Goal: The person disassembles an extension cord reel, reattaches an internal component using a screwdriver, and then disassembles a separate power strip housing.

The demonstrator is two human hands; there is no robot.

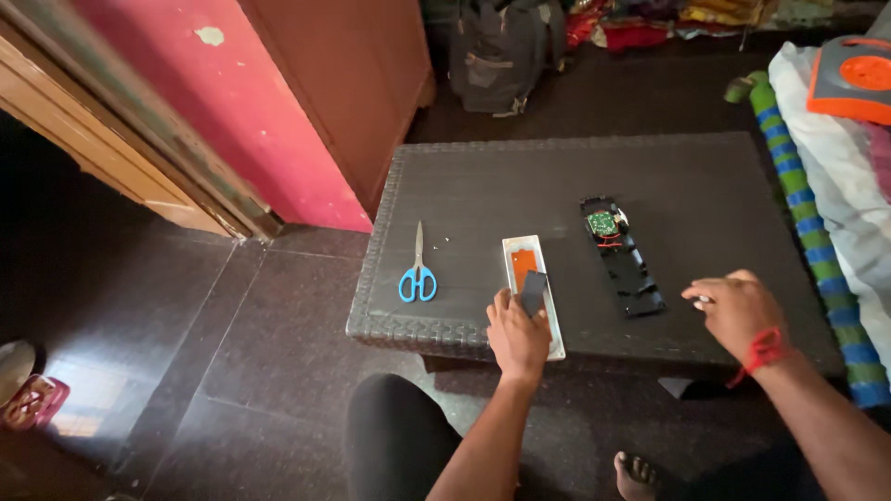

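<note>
The room is dim, and soft daylight comes from the left, where it throws a pale glare patch on the glossy dark floor (83, 408) and a faint sheen across the desk (520, 176). The centre is fairly sharp, though dark areas look murky. Wide-angle distortion bends the door frame (121, 176) and the bed (835, 186) at the edges.

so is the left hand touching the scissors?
No. The left hand holds a small dark piece over the white tray; the blue-handled scissors lie apart.
</note>
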